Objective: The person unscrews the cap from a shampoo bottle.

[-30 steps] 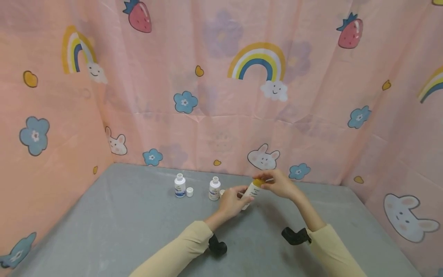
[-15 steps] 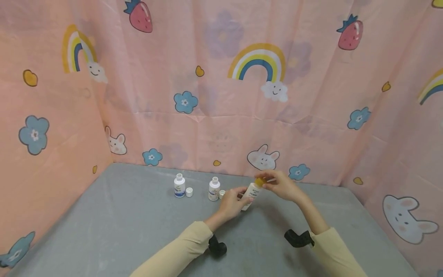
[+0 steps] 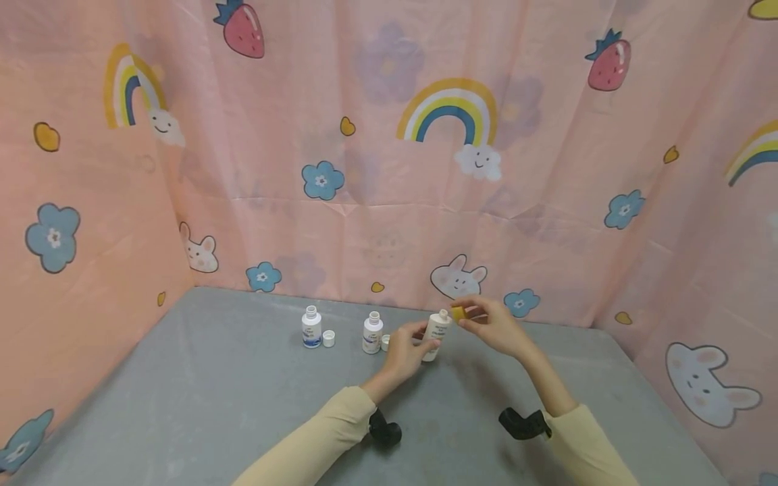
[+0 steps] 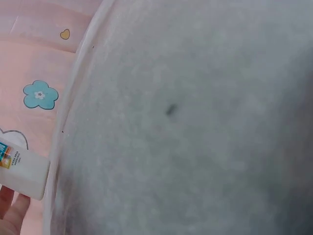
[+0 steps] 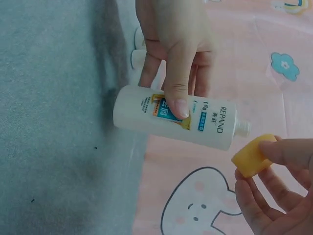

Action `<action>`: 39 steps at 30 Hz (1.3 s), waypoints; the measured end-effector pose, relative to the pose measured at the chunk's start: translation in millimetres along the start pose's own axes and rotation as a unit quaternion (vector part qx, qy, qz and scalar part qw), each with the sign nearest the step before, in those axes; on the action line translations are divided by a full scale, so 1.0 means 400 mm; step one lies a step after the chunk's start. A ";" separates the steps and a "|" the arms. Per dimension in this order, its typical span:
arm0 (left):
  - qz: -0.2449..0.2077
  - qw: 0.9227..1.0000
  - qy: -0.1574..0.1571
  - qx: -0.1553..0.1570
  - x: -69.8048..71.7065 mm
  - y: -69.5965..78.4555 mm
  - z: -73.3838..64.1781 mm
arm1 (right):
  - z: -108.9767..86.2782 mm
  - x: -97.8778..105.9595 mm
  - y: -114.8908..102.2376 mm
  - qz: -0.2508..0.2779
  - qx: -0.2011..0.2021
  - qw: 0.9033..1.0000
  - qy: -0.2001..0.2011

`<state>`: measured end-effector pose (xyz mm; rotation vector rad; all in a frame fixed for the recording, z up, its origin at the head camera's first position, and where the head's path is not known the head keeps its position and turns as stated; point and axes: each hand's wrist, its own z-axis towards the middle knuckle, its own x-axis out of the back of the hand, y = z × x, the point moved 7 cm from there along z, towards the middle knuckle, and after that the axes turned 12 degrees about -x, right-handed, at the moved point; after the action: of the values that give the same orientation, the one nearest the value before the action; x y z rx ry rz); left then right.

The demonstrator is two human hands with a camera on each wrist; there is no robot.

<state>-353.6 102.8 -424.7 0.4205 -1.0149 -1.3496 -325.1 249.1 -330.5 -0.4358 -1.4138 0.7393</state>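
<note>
My left hand (image 3: 406, 356) grips a white plastic bottle (image 3: 439, 327) by its body, thumb across the printed label. The right wrist view shows the bottle (image 5: 212, 133) with its narrow neck bare. Just off that neck, my right hand (image 3: 494, 327) pinches a yellow cap (image 5: 253, 155) between thumb and fingers, a small gap apart from the bottle. Only the lower end of the bottle (image 4: 29, 171) and some fingertips (image 4: 17, 211) appear at the left edge of the left wrist view.
Two smaller white bottles stand uncapped to the left on the grey table: one farther left (image 3: 312, 329), one nearer (image 3: 372, 335). Beside each lies a white cap, the left one (image 3: 329, 339) whole, the other (image 3: 385, 343) partly hidden by my left hand. A printed pink curtain (image 3: 377, 229) hangs behind.
The yellow cap has come off the bottle's neck in my right hand. The bottle, still in my left hand, has tipped more upright.
</note>
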 end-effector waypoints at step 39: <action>-0.033 0.997 -0.022 0.062 -0.003 -0.018 -0.018 | -0.009 0.002 0.069 -0.023 -0.053 0.998 0.027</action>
<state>-352.0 100.3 -434.6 0.5231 -1.1338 -1.3649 -327.0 269.7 -349.0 -0.5010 -1.4112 0.6137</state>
